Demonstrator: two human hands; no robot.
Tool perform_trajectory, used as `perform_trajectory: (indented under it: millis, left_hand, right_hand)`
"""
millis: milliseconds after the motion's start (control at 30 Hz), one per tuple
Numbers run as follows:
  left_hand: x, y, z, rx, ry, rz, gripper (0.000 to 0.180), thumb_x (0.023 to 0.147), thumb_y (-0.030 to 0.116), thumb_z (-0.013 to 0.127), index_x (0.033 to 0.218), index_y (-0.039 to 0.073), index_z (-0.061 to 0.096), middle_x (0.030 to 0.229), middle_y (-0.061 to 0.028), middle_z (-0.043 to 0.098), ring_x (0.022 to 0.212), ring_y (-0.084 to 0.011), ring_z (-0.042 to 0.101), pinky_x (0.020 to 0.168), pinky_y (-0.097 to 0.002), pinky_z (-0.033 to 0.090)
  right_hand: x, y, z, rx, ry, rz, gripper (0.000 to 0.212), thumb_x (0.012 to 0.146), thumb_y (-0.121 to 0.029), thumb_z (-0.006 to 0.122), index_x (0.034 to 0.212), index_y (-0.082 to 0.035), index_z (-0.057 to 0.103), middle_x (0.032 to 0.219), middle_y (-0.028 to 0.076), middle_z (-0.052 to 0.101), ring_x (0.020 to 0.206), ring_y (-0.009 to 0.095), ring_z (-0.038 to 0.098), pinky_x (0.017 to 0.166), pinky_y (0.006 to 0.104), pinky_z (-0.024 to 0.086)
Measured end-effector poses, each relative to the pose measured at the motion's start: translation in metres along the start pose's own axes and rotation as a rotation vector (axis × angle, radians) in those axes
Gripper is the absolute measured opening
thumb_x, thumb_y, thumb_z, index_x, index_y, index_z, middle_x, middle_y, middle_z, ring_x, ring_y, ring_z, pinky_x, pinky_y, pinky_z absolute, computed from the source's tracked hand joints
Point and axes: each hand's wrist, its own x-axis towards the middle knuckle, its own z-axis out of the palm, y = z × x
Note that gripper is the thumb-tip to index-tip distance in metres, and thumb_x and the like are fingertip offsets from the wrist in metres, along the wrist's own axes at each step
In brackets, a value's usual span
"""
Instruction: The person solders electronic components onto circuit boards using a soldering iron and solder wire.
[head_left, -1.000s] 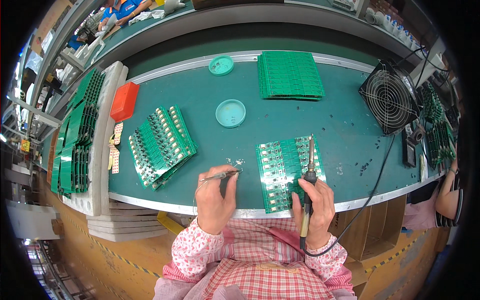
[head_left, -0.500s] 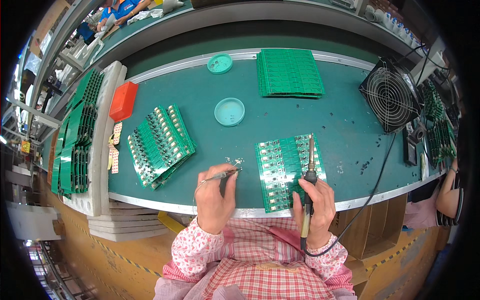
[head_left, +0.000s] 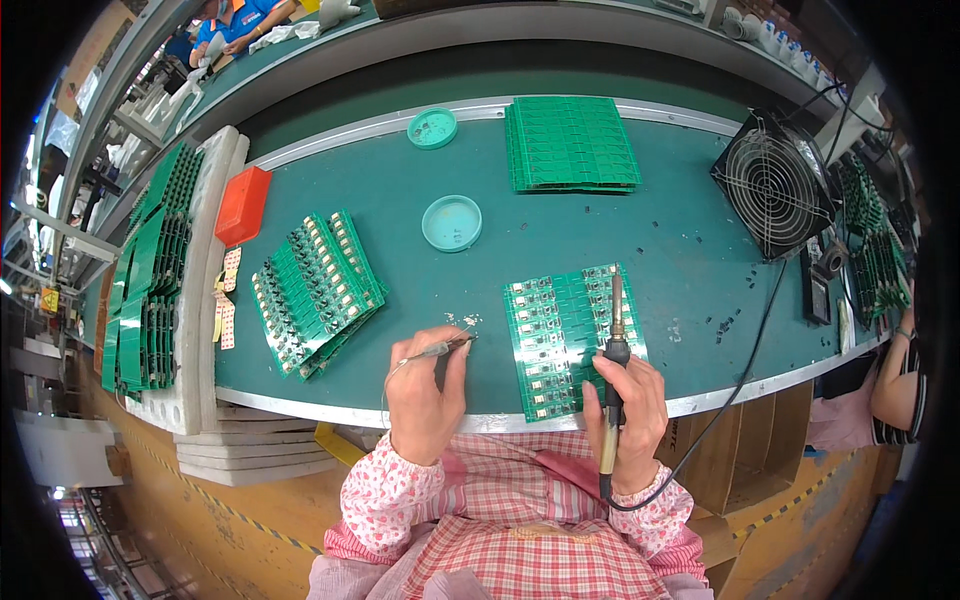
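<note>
My right hand [head_left: 635, 405] is closed around a soldering iron [head_left: 616, 352], its metal tip pointing away over the right part of a green circuit board [head_left: 545, 345]. Whether the tip touches the board, I cannot tell. White and dark components fill that board in rows. To its left, my left hand [head_left: 425, 400] pinches a thin greyish tube [head_left: 432, 351] with a fine wire trailing toward the wrist. The pinched fingertips are beside small pale bits [head_left: 462, 321] scattered on the green mat.
Populated boards [head_left: 318, 290] are stacked at left, near a red box [head_left: 242, 206] and upright boards in a white foam rack [head_left: 205, 290]. Two teal dishes [head_left: 452, 223] and a stack of bare boards [head_left: 572, 145] lie farther back. A fan [head_left: 772, 185] stands right; the iron's black cord [head_left: 745, 385] curves there.
The whole view has shifted slightly, so the table items appear a little farther left. Both hands keep their grips and nearly the same places.
</note>
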Motion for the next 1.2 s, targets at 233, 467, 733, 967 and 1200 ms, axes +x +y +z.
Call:
perform_trajectory:
  millis: [233,467,733,967,1200]
  left_hand:
    - [-0.009,0.012,0.005,-0.093,-0.013,0.018,0.015,0.087,-0.004,0.068,0.101,0.000,0.065,0.100,-0.0128,0.069,0.088,-0.0288,0.066,0.080,-0.0356,0.051]
    - [-0.012,0.025,0.017,-0.185,-0.087,0.032,0.019,0.085,-0.005,0.068,0.103,0.000,0.065,0.099,-0.0135,0.070,0.087,-0.0289,0.067,0.078,-0.0353,0.052]
    - [-0.010,0.027,0.020,-0.159,-0.091,0.072,0.018,0.086,-0.005,0.068,0.102,0.001,0.064,0.099,-0.0137,0.070,0.088,-0.0304,0.067,0.079,-0.0365,0.052]
    - [-0.008,0.027,0.019,-0.132,-0.110,0.086,0.018,0.085,-0.004,0.068,0.102,0.001,0.064,0.099,-0.0134,0.070,0.088,-0.0308,0.066,0.079,-0.0370,0.052]
    - [-0.007,0.029,0.020,-0.108,-0.112,0.103,0.019,0.085,-0.004,0.069,0.102,0.002,0.065,0.099,-0.0124,0.070,0.088,-0.0307,0.066,0.079,-0.0375,0.051]
  right_hand:
    - [-0.001,-0.008,-0.017,0.140,0.029,-0.008,0.036,0.080,0.004,0.074,0.113,-0.002,0.062,0.088,0.013,0.068,0.075,0.030,0.064,0.068,0.0366,0.052]
    - [-0.012,-0.008,-0.026,0.223,0.066,0.032,0.027,0.086,0.000,0.069,0.111,-0.002,0.061,0.079,0.009,0.070,0.066,0.022,0.063,0.060,0.0317,0.050]
    - [-0.017,-0.005,-0.025,0.241,0.085,0.073,0.024,0.086,-0.001,0.069,0.108,-0.003,0.063,0.075,0.007,0.071,0.066,0.021,0.065,0.060,0.0310,0.051]
    - [-0.016,-0.005,-0.024,0.253,0.072,0.082,0.022,0.087,-0.001,0.069,0.108,-0.002,0.063,0.076,0.008,0.072,0.065,0.021,0.065,0.060,0.0305,0.052]
    - [-0.017,-0.007,-0.024,0.285,0.084,0.065,0.019,0.089,-0.006,0.069,0.106,-0.002,0.063,0.072,0.006,0.072,0.063,0.019,0.066,0.059,0.0296,0.053]
